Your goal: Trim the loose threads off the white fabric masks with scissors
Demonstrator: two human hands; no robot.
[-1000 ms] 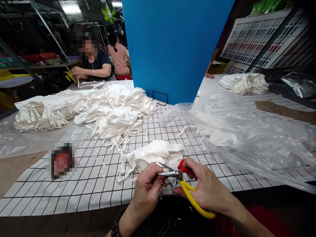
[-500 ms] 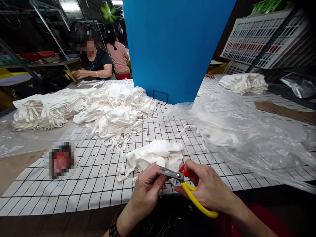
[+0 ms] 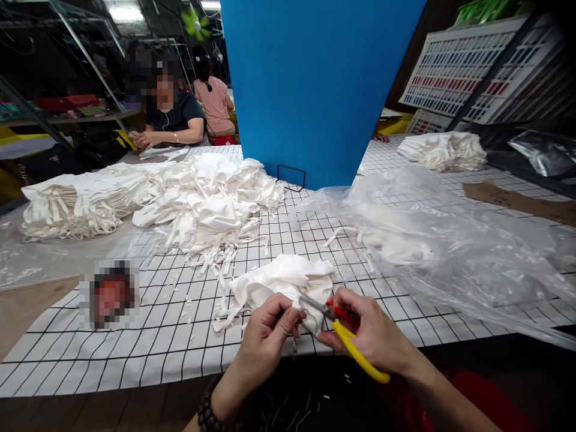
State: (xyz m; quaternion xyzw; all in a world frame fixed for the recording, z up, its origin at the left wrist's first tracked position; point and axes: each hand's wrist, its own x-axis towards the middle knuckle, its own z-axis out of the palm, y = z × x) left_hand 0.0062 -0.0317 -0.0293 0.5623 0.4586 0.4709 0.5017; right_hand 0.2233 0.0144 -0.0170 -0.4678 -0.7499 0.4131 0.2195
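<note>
- The right hand (image 3: 373, 333) was curled around the red-and-yellow-handled scissors (image 3: 344, 336), blades pointing left.
- The left hand (image 3: 270, 336) pinched a strip of the white fabric piece (image 3: 283, 282) at the blade tips.
- That piece lay just beyond both hands, near the front edge of the gridded tablecloth (image 3: 148, 342); clear plastic sheeting (image 3: 450, 252) spread to the right.

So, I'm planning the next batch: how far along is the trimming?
Done, it seems: a neat stack at far left, with cut strips scattered on the table. In hand: the left hand pinches a white piece while the right hand works scissors at it. Left, apparently: the loose heap. Roughly midway.
</note>
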